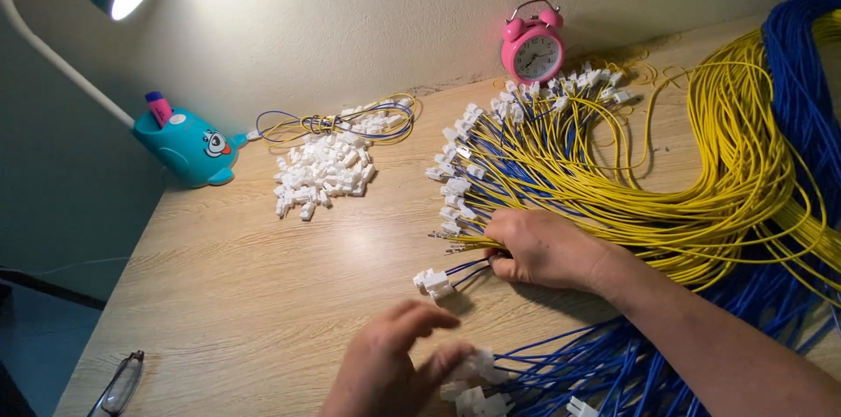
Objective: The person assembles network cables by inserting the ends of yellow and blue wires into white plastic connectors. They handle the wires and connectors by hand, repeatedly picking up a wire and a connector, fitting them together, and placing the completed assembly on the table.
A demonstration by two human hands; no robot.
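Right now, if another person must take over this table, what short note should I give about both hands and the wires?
Right hand: pinches a few blue wires ending in white connectors.
Left hand: blurred, low at the near edge, touching white connectors on another blue bundle; grip unclear.
Things: loose white connector pile at the back, beside a small coiled bundle. Big yellow and blue wire bundle on the right.
Done: many yellow wire ends already carry connectors.
Left: some bare ends near the right hand.
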